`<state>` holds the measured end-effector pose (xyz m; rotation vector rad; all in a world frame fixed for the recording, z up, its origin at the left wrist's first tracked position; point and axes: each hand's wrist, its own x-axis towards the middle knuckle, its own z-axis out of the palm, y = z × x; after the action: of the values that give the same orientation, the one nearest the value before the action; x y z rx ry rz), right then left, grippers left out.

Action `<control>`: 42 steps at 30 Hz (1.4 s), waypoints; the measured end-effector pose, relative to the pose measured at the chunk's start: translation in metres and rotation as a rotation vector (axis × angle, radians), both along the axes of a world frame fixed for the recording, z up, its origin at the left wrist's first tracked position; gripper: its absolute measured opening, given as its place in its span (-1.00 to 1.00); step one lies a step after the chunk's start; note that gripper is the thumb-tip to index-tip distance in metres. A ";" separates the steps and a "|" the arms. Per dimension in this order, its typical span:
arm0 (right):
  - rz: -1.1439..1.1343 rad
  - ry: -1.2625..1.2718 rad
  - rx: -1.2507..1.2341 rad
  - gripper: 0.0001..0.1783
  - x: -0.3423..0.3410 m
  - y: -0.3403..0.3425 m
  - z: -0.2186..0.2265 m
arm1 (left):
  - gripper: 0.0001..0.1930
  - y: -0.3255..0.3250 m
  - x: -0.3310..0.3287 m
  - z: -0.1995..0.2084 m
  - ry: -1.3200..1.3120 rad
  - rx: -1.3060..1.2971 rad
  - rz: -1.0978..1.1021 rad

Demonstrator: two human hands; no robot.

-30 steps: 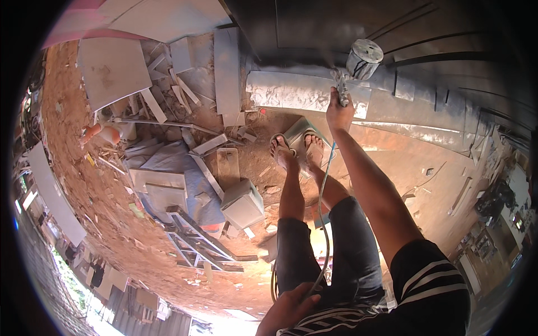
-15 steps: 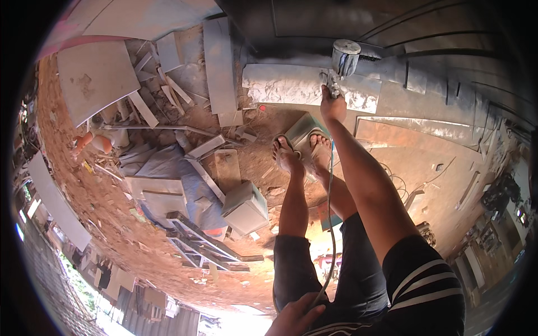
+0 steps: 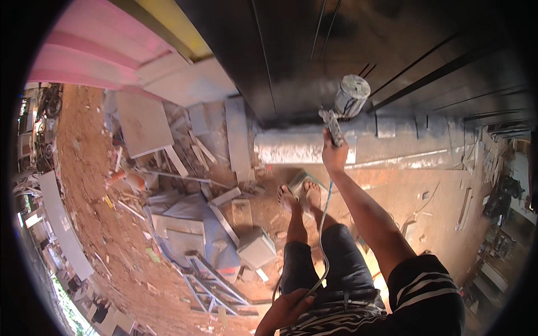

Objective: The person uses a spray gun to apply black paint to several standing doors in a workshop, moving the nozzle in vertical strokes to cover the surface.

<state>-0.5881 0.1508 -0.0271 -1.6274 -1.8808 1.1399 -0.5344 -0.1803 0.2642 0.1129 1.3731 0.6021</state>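
My right hand (image 3: 334, 158) is wrapped round the handle of a paint spray gun (image 3: 332, 123), with my arm stretched forward. A paint-smeared metal cup (image 3: 352, 96) sits on top of the gun. Just beyond it rises a large, glossy black panelled surface (image 3: 291, 50). A thin air hose (image 3: 323, 238) runs from below the gun down to my waist. There my left hand (image 3: 288, 309) is closed around the hose; its fingertips show only in part.
My sandalled feet (image 3: 297, 197) stand on a low greenish block (image 3: 319, 182). To the left lie wood scraps, a blue sheet (image 3: 216, 246), a boxy block (image 3: 256, 249) and a metal frame (image 3: 210, 283). A pale board (image 3: 291, 150) lies along the black surface's base.
My view has tilted up, showing more of the black surface and a pink and yellow structure at upper left. The spray gun now stands against the black surface, higher above the pale board.
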 end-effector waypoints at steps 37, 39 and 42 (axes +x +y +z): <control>0.172 0.408 1.008 -0.43 -0.020 0.087 0.893 | -0.82 -0.003 -0.044 0.242 0.926 1.129 -0.129; 0.151 0.403 1.032 -0.41 -0.021 0.089 0.925 | -0.81 -0.003 -0.038 0.260 0.898 1.173 -0.049; 0.103 0.421 1.064 -0.38 -0.025 0.090 0.972 | -0.78 -0.018 -0.038 0.278 0.773 0.940 -0.059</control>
<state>-0.6134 0.2403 0.9453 -0.6401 -1.7767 0.3032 -0.5722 -0.1983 0.5425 1.2419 1.6896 1.1890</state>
